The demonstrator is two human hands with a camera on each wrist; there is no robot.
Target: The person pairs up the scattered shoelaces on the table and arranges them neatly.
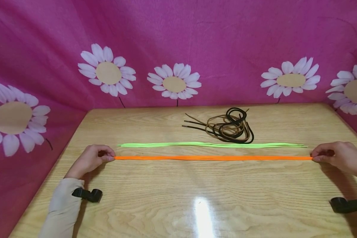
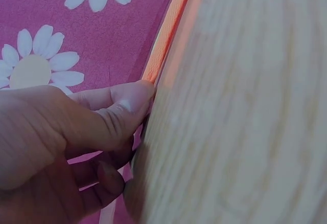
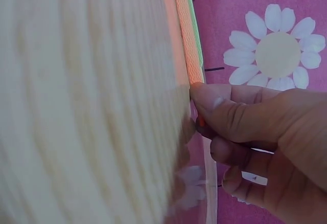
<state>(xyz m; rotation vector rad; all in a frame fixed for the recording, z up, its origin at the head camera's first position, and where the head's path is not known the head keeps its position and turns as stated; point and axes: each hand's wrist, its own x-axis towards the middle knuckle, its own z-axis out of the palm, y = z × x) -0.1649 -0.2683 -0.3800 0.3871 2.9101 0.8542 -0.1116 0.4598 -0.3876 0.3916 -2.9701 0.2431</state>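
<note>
An orange shoelace (image 1: 208, 158) stretches straight from side to side low over the wooden table. My left hand (image 1: 92, 158) pinches its left end between thumb and finger. At the other end, my right hand (image 1: 340, 157) pinches the lace the same way. In the left wrist view, the left thumb (image 2: 134, 98) presses on the flat orange band; in the right wrist view, the right thumb (image 3: 212, 98) does likewise. Just behind it and roughly parallel lies a bright green shoelace (image 1: 172, 144), untouched by either hand.
A loose tangle of black and brown laces (image 1: 230, 127) lies toward the table's back, right of centre. Behind the wooden table (image 1: 154, 198) hangs a magenta cloth (image 1: 226, 39) printed with white daisies. A light glare shows on the tabletop near the front.
</note>
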